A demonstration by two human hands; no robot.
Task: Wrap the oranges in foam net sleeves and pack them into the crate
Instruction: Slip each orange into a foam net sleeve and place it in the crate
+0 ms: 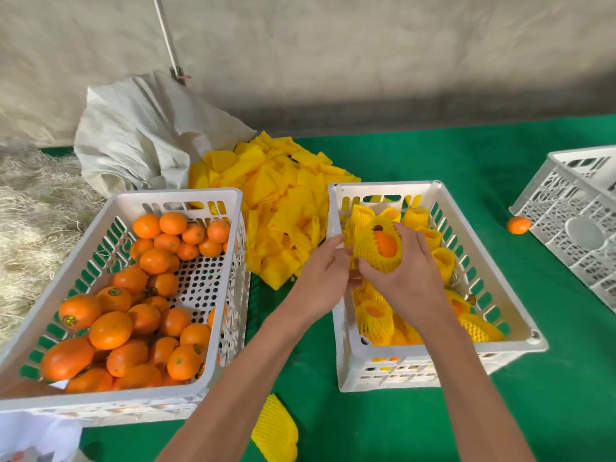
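Your right hand (405, 273) grips a sleeved orange (383, 245) above the packing crate (436, 191), at about 3 o'clock of centre. Your left hand (325, 278) pinches the edge of its yellow foam net sleeve (361, 253). The crate of bare oranges (110, 328) stands at 9 o'clock, the pile of spare sleeves (276, 191) at 12.

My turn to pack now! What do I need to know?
Right hand grips an orange in its foam sleeve over the packing crate. Left hand pinches the sleeve's edge.
Done: several wrapped oranges lie in that crate.
Left: seat this one, then wrap the bare oranges in the left crate. Spare sleeves are piled between the crates. One loose orange sits far right.
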